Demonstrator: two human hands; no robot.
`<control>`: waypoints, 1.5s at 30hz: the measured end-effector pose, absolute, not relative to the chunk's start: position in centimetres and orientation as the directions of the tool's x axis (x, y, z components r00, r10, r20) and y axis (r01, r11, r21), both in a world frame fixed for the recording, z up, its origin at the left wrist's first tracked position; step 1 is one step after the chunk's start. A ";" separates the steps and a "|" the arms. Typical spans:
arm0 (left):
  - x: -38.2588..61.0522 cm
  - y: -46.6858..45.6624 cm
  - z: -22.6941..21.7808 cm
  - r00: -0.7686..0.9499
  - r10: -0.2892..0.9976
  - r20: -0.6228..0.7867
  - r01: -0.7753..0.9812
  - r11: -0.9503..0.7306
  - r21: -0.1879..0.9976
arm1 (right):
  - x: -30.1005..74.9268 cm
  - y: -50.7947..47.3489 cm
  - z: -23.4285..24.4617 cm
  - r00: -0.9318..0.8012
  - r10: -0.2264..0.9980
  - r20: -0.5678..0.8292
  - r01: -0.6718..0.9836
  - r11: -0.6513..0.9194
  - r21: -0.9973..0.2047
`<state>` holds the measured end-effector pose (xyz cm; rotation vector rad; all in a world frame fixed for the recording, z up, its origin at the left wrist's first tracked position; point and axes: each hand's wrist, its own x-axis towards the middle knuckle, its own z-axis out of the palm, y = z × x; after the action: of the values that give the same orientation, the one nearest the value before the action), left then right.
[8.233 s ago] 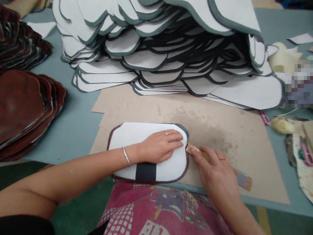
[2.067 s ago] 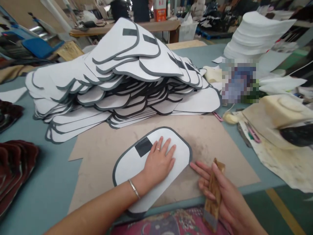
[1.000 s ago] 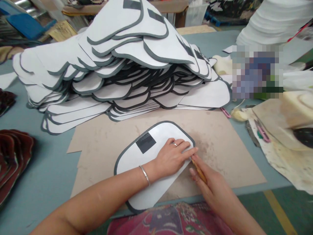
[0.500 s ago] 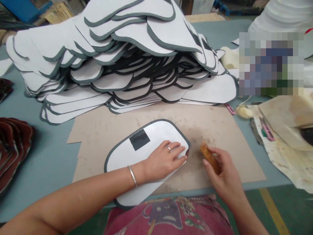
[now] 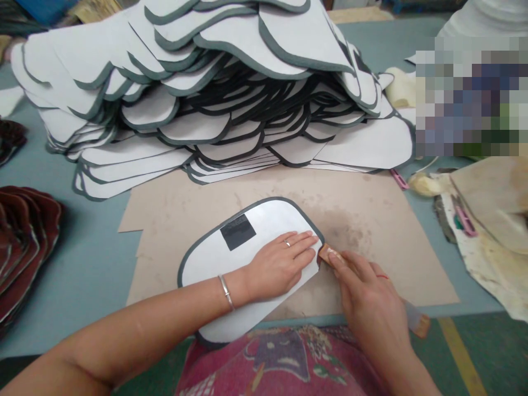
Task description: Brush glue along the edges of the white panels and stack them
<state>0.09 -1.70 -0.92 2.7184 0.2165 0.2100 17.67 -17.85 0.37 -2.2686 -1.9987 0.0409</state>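
Note:
A white panel with rounded corners and a dark grey border [image 5: 214, 258] lies on a brown board, with a black square patch [image 5: 238, 231] near its far edge. My left hand [image 5: 284, 261] rests flat on the panel, fingers stretched toward its right end. In my right hand [image 5: 365, 283] is a long brown bar-like tool [image 5: 325, 255]; its tip touches the panel's right edge, and the grip hides its middle. The tool's other end sticks out behind the wrist. A small dark red patch shows at the panel's edge beside the tip.
A big heap of similar white panels [image 5: 231, 41] stands at the back. The stained brown board [image 5: 383, 231] lies on a grey-green table [image 5: 94, 258]. Dark red curved pieces [image 5: 28, 242] are stacked at left. Stained cloth [image 5: 490, 247] and a pink cutter [image 5: 466, 221] lie at right.
My right hand has moved left, bringing the tool from beside the panel to touch its right edge. My left hand's fingers have drawn closer together; the hand stays on the panel.

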 end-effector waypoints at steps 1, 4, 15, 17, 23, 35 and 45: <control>-0.2 -1.7 -0.9 0.981 0.156 0.114 0.094 -0.902 0.422 | 17.5 -18.1 0.6 0.119 0.992 0.047 0.987 -0.113 -0.114; -0.9 -1.9 -0.9 0.991 0.080 0.108 0.024 -0.894 0.446 | 16.7 -19.2 1.2 0.111 0.994 0.025 0.987 -0.107 -0.116; -1.6 -2.0 -1.4 0.997 -0.001 0.081 -0.036 -0.906 0.423 | 19.0 -18.8 1.2 -0.034 0.999 -0.018 0.991 0.031 -0.129; -1.7 -2.1 -1.4 0.996 0.015 0.085 -0.024 -0.898 0.440 | 19.3 -18.6 1.4 -0.055 0.998 -0.043 0.990 0.049 -0.130; -1.6 -2.2 -1.2 0.992 0.076 0.096 0.023 -0.885 0.465 | 20.5 -17.6 1.8 -0.138 0.989 -0.051 0.987 0.133 -0.094; -1.4 -2.8 -1.0 0.941 0.300 0.157 0.185 -0.844 0.504 | 22.8 -14.4 1.5 -0.299 0.954 -0.033 0.954 0.298 -0.046; -1.5 -3.0 -0.6 0.903 0.398 0.160 0.285 -0.835 0.471 | 22.8 -8.7 1.1 -0.352 0.935 0.041 0.934 0.354 -0.042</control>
<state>-1.50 -2.97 -0.59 2.6204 0.4963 0.3496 22.85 -8.73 1.07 -1.7536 -2.5369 0.0183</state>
